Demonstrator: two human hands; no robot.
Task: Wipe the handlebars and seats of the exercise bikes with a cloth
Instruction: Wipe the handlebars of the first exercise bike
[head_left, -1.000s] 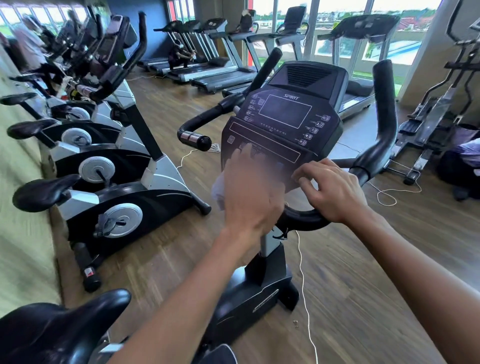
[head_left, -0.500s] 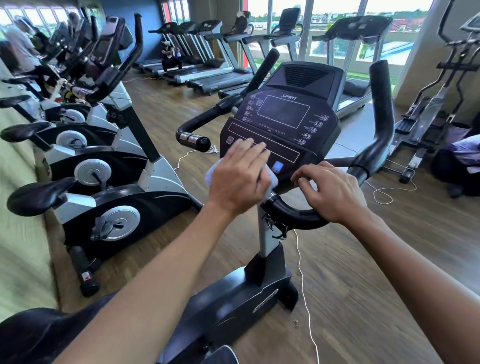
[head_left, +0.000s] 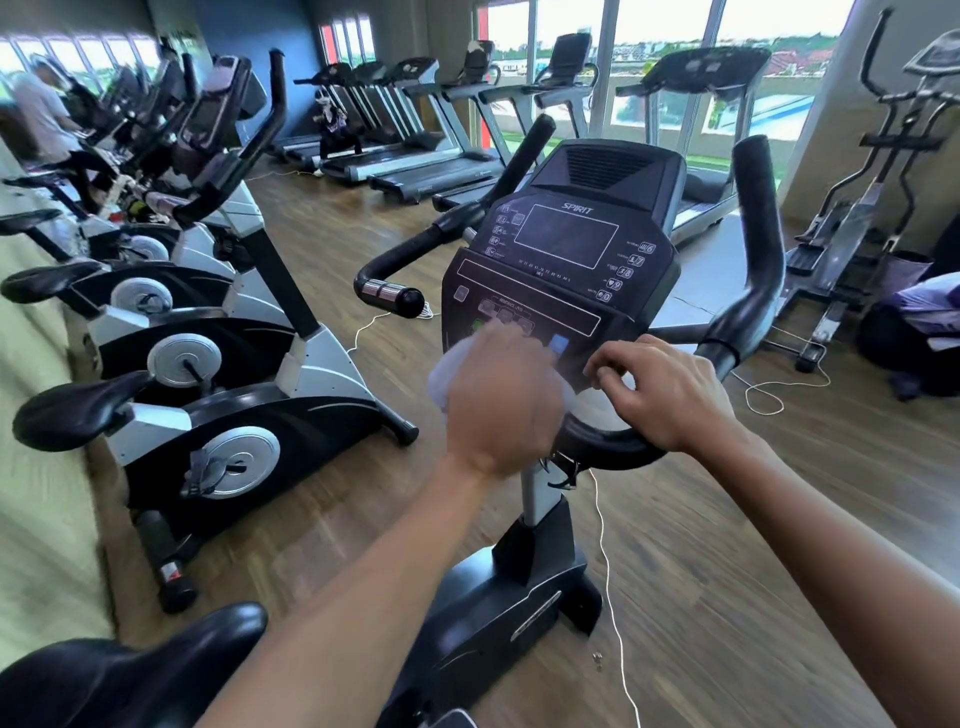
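The black exercise bike in front of me has a console (head_left: 566, 239) and a curved handlebar (head_left: 748, 312) whose left horn (head_left: 395, 296) ends in a chrome sensor. My left hand (head_left: 501, 410), blurred by motion, presses a white cloth (head_left: 440, 382) against the console's lower edge, just above the handlebar's central bend. The cloth bulges out on both sides of the hand. My right hand (head_left: 660, 395) grips the handlebar to the right of the cloth, fingers curled over it. This bike's black seat (head_left: 130, 675) shows at the bottom left.
A row of upright bikes (head_left: 234, 415) with black saddles lines the left wall. Treadmills (head_left: 415, 171) stand at the windows, and an elliptical (head_left: 857, 223) is at the far right. A white cord (head_left: 608, 571) trails over the wooden floor. A person (head_left: 44, 119) stands far left.
My left hand has slid the cloth down from the console's button strip toward the handlebar bend. My right hand keeps the same grip on the handlebar.
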